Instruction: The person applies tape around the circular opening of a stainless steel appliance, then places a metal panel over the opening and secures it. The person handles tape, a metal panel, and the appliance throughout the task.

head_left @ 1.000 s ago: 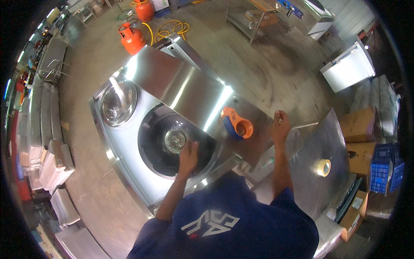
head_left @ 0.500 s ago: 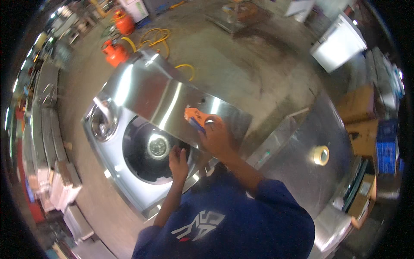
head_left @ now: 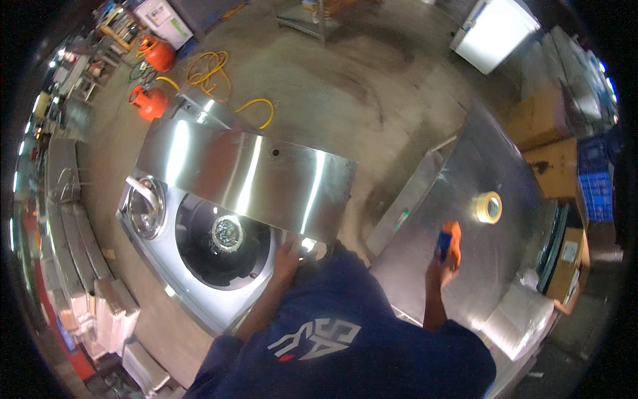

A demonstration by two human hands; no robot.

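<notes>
My right hand (head_left: 443,267) is closed around a small orange-and-blue object (head_left: 454,243), just above the metal tabletop (head_left: 425,279) on the right. Blur hides the object's exact kind. At the near edge of a shiny stainless-steel panel (head_left: 219,166) is my left hand (head_left: 288,259); its fingers are partly hidden, so I cannot make out whether they grip it. The panel has a small dark hole (head_left: 276,153) and two bright streaks of reflected light. It slopes over a steel stove unit, whose black round burner bowl (head_left: 199,259) surrounds a metal burner (head_left: 228,231).
A roll of tape (head_left: 488,207) lies on the metal tabletop. Left of the burner is a round metal basin (head_left: 147,216). Beyond the unit stand orange gas cylinders (head_left: 149,103) with a yellow hose (head_left: 219,70). Cardboard boxes (head_left: 555,169) and a blue crate (head_left: 595,193) line the right.
My right hand has swung from above the steel panel to the right, over the tabletop, carrying the orange-and-blue object. My left hand has shifted from the burner bowl to the panel's near edge.
</notes>
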